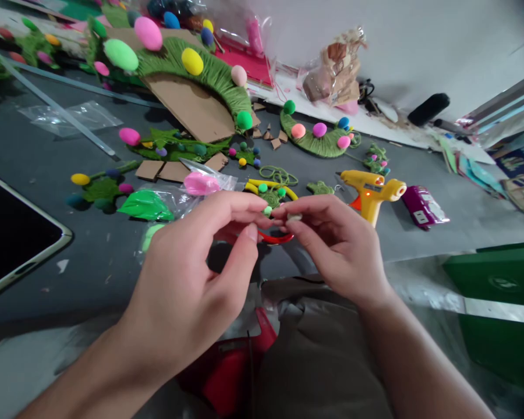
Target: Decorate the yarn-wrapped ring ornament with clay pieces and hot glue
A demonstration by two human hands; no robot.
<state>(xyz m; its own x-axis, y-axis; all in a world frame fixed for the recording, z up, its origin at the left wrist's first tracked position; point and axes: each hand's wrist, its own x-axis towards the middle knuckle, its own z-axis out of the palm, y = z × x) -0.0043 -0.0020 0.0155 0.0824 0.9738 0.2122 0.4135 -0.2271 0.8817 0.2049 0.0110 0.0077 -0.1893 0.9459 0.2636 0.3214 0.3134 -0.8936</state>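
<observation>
With right hand [344, 247], pinching a small pale piece [294, 217] above near part of grey table [87, 250]; with left hand [196, 256], cannot tell the grip. At far side, white wall [410, 46]; at left, cardboard pieces [173, 171]; at right, yellow glue gun [370, 191].

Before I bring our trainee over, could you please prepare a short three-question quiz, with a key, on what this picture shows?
1. In the picture, what lies just to the right of the yellow glue gun?
A) a white mug
B) a purple packet
C) a hammer

2. Fill in: the curved strip showing between the left hand and the right hand is ____ in colour.

3. True or false: the right hand is gripping the glue gun.

Key:
1. B.
2. Red.
3. False: its fingertips hold a small pale item.
</observation>
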